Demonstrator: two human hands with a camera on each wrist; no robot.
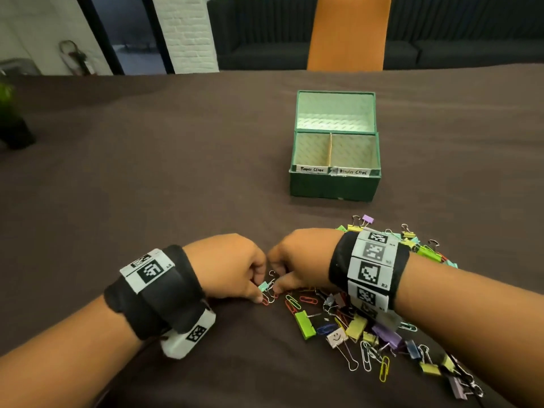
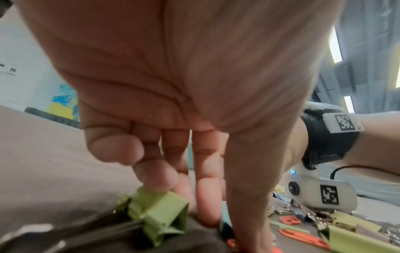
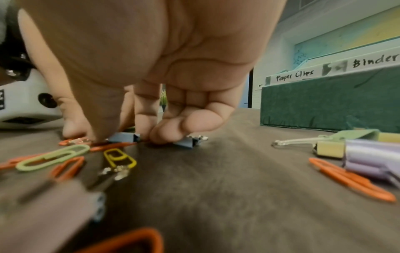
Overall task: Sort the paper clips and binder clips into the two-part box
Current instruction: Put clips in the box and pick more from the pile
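A small teal binder clip (image 1: 263,286) lies on the brown cloth between both hands, with a red paper clip (image 1: 265,301) just under it. My left hand (image 1: 259,291) pinches it between thumb and forefinger; the clip (image 2: 225,220) shows between them. My right hand (image 1: 278,287) grips the same clip (image 3: 123,137) from the other side, thumb and fingertips curled down onto it. The green two-part box (image 1: 334,184) stands open beyond, labelled Paper Clips left and Binder Clips right, both parts bare. The mixed pile of clips (image 1: 353,325) lies under and around my right wrist.
A second blue-grey binder clip (image 3: 188,142) sits under my right little finger. A green binder clip (image 2: 160,215) lies below my left hand's curled outer fingers. An orange chair (image 1: 347,33) stands across the table, and a plant (image 1: 11,113) at far left.
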